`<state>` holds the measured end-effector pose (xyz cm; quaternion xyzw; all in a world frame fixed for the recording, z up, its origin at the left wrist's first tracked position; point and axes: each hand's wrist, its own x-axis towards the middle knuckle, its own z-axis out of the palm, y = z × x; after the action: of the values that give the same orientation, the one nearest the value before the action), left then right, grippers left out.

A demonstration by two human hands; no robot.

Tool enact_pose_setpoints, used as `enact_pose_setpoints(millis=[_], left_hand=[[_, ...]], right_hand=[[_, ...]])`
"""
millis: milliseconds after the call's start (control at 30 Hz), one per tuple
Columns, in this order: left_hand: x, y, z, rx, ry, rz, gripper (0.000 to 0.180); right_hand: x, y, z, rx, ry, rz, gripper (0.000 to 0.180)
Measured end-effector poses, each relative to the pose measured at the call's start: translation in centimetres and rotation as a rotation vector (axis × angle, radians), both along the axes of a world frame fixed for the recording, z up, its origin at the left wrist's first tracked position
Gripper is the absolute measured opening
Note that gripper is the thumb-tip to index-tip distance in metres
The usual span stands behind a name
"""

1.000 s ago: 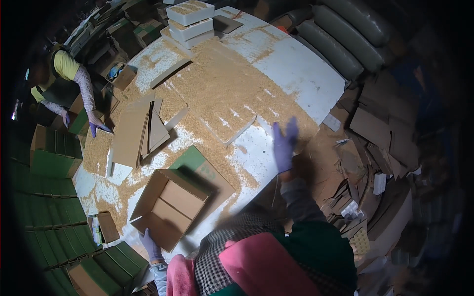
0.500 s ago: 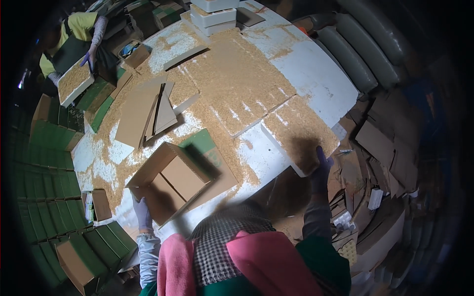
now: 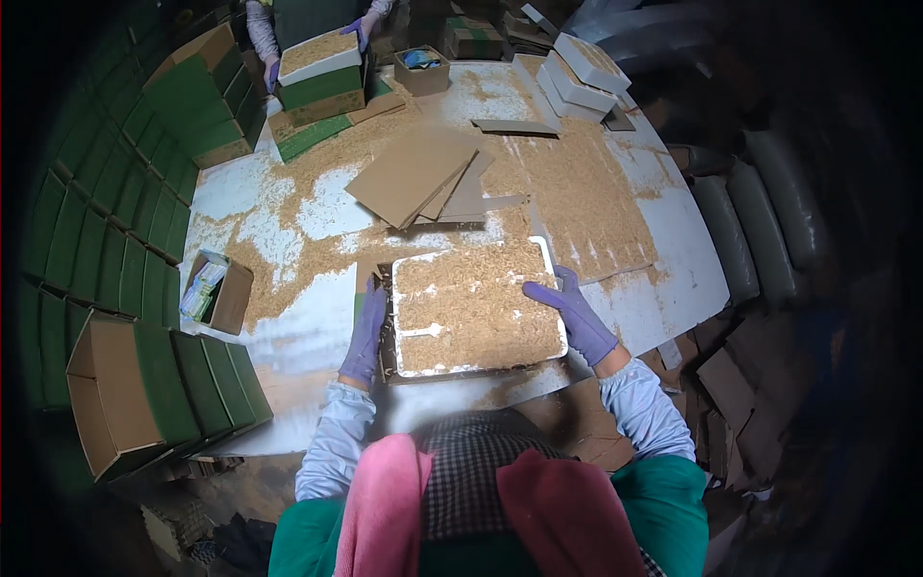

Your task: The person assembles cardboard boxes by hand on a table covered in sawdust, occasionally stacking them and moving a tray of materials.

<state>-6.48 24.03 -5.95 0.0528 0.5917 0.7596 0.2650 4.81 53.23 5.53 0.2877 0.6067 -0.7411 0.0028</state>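
A white foam tray (image 3: 476, 313) filled with tan wood-shaving-like material sits over the mouth of an open cardboard box (image 3: 386, 361) in front of me. Most of the box is hidden under it. My right hand (image 3: 577, 317), in a purple glove, grips the tray's right edge, thumb on top and fingers at the far side. Along the left side of the box, my left hand (image 3: 365, 332) in the same kind of glove holds its wall close to the tray's rim. Whether it also touches the tray is hard to tell.
Loose cardboard sheets (image 3: 413, 173) lie beyond the tray. A small box of packets (image 3: 216, 288) and green boxes (image 3: 192, 380) stand left. Across the table, a co-worker's gloved hands hold another filled tray (image 3: 317, 56). White trays (image 3: 577, 87) are stacked far right.
The filled tray came from the table's right edge to over the box, carried by my right hand. My left hand stays at the box, now squarer before me. The view has turned left.
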Motion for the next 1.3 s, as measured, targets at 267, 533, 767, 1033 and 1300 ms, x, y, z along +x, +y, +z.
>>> enact_pose_setpoints(millis=[267,533,767,1033,1300], left_hand=[[-0.9,-4.1,-3.7,-0.232,-0.107,0.105,0.073],[-7.4,-11.5,0.2,-0.599,0.163,0.397,0.042],[-21.7,-27.9,-3.3,-1.542,0.384,0.678,0.041],[-23.2,-28.7,-2.4,-1.876,0.442,0.556,0.026],[-12.6,-11.8,9.5,-0.914,0.88,0.473,0.003]], right_hand=[[-6.4,-2.4,-6.4,0.902,-0.184,0.745,0.076],[-7.9,-1.7,-5.1,1.422,-0.274,1.282,0.047],[-13.1,-0.7,-4.3,1.072,-0.382,1.506,0.039],[-30.8,-8.1,-7.9,1.256,0.158,0.665,0.083],[-31.8,-7.8,-15.6,1.535,0.035,0.852,0.087]])
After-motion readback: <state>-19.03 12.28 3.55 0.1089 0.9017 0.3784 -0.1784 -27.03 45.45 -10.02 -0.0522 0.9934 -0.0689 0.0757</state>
